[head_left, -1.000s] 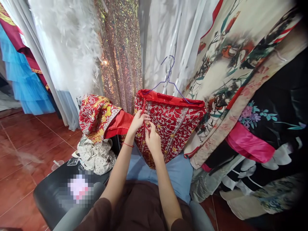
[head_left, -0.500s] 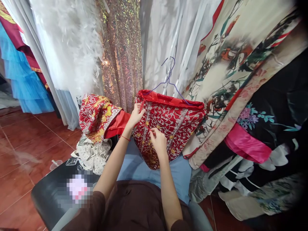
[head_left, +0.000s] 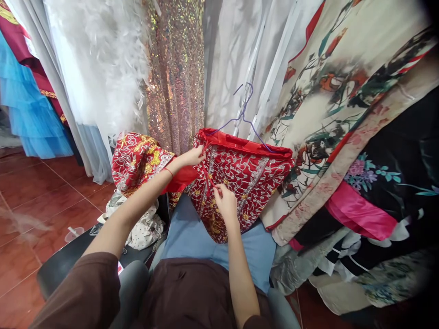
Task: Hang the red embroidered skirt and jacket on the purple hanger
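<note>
A red skirt-like garment (head_left: 236,183) with silver and gold embroidery hangs from a purple wire hanger (head_left: 243,112), its lower part over the blue cloth on my lap. A thin red cord (head_left: 207,176) runs down from its upper left corner. My left hand (head_left: 196,156) is closed at the upper part of that cord, its fingertips partly hidden. Lower down, my right hand (head_left: 225,199) pinches the cord between thumb and forefinger in front of the embroidery. Left of the garment lies another red and gold embroidered piece (head_left: 135,160), partly behind my left forearm.
Several garments hang behind: white feathers (head_left: 103,59), a sequin dress (head_left: 174,77), a floral cream robe (head_left: 315,105) and black clothing at right. On my left, a black chair (head_left: 61,265) bears a bundled dotted white cloth (head_left: 146,230). Red tiles cover the floor.
My left hand has shifted slightly down and left, with its elbow swung outward. The cord hangs looser between my hands. My right hand stays nearly in place.
</note>
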Motion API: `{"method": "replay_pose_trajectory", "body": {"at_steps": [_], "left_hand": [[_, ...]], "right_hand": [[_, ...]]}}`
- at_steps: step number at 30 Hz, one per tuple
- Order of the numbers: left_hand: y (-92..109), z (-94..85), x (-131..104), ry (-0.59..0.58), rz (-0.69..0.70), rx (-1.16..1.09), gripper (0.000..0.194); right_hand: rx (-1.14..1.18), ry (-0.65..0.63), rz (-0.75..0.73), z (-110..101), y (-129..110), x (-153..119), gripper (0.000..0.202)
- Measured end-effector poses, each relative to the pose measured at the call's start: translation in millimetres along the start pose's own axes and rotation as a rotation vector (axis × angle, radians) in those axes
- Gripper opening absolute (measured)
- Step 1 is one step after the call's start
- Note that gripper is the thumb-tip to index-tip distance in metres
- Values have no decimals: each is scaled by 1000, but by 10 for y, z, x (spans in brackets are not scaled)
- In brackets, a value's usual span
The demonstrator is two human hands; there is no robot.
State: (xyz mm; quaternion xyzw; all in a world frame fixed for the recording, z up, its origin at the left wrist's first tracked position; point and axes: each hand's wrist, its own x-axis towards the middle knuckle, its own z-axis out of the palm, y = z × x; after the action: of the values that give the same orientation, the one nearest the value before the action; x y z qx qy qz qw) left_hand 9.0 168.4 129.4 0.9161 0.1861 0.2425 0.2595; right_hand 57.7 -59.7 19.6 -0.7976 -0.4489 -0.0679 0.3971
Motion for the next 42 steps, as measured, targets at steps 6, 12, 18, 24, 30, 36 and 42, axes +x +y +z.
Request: {"method": "replay_pose_trajectory", "body": {"at_steps": [6,12,18,24,30,36,42], "left_hand": [[-345,-246,183,-123,140,-294,31],[-359,-207,140,-242,155,-429,52],[-318,-175,93,-399,-33,-546,48],[-378,-135,142,-261,10,-516,50],[-442,-96,131,-342,76,-566,49],[-452,-72,133,-366,-11,-545,44],[-399,-112,93,-446,-101,-407,40]], "right_hand": [[-22,3,-28,129,-62,61,27],[-55,-19,-177,21,-207,176,27],[-148,6,-373,-332,-493,767,25],[-378,18,-304,-447,-836,1457,26],[-647,-182,-334,-350,-1017,1713,29],[-618,-227,-241,-288,-904,1801,20],[-188,-114,-34,-258,-839,1847,17]]}}
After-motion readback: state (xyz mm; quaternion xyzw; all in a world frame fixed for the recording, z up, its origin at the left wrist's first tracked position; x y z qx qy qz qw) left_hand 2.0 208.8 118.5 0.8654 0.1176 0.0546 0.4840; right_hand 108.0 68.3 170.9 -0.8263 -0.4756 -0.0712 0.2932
